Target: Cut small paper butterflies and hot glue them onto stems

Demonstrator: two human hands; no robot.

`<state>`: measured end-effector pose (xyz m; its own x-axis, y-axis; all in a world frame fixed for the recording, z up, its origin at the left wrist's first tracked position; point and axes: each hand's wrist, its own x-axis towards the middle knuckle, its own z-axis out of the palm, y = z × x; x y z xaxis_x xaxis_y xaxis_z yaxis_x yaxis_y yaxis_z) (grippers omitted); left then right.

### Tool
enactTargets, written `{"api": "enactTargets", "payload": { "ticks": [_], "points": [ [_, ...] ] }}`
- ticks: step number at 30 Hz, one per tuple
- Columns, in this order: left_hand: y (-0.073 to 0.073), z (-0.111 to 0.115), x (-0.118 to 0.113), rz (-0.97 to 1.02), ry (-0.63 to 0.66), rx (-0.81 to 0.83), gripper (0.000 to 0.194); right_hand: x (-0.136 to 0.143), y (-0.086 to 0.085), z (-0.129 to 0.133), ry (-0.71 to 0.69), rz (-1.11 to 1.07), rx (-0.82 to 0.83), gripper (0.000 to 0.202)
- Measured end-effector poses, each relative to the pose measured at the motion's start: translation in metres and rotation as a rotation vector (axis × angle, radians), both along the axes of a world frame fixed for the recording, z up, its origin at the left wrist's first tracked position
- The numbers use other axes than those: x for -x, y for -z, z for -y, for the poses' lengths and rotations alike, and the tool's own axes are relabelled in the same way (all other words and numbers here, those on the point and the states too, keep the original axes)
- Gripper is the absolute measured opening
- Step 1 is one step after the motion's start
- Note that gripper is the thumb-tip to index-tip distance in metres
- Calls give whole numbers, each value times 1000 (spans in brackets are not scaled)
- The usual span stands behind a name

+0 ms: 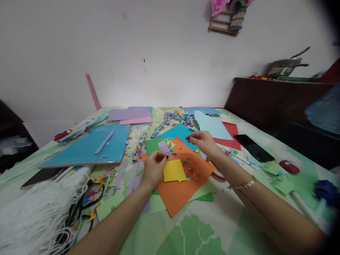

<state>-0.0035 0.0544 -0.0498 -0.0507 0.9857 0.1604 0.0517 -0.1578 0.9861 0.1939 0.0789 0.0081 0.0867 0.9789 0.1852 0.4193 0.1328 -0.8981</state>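
My left hand (pixel 154 168) is closed in a pinch at the upper left corner of a small yellow sheet of paper (pixel 174 171). The yellow sheet's lower edge is ragged, and it lies over a larger orange sheet (pixel 174 198) turned cornerwise towards me. To the right and higher up, my right hand (pixel 204 142) holds its thumb and fingertips together above the orange and blue paper. Whatever is between those fingertips is too small to make out. Small orange and green cut paper bits (pixel 192 170) lie beside the yellow sheet. A purple paper piece (pixel 164 146) sits just beyond my left hand.
A blue board (pixel 90 145) and a heap of white cord (pixel 39 216) are at left. Rolled paper beads (pixel 162 127) lie at the back. On the right are a black phone (pixel 253 147), a red computer mouse (pixel 289 166) and a light blue sheet (pixel 214 125).
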Motion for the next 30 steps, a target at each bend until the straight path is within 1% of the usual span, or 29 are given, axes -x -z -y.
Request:
{"api": "enactTargets", "payload": {
  "ticks": [2,4,6,8,10,12,17,24,30],
  "points": [
    [-1,4,-3,51,35,0,8,-1,3,22,-7,-4,-56,10],
    [-3,11,-6,84,93,5,10,2,12,42,-60,-25,-79,13],
    [-5,19,-10,98,152,1,12,9,24,58,-140,-131,-77,16],
    [-8,28,-13,102,194,-7,13,16,34,66,-212,-250,-37,20],
    [-12,34,-15,99,217,1,15,20,41,70,-266,-335,-9,23],
    [-14,37,-16,86,229,23,16,21,44,72,-287,-355,-7,21],
    [-14,37,-16,81,248,91,19,19,48,74,-281,-306,28,16],
    [-12,40,-17,86,286,141,19,21,52,77,-260,-442,96,15],
    [-6,40,-18,43,298,150,18,19,55,74,-229,-535,140,18]
  ]
}}
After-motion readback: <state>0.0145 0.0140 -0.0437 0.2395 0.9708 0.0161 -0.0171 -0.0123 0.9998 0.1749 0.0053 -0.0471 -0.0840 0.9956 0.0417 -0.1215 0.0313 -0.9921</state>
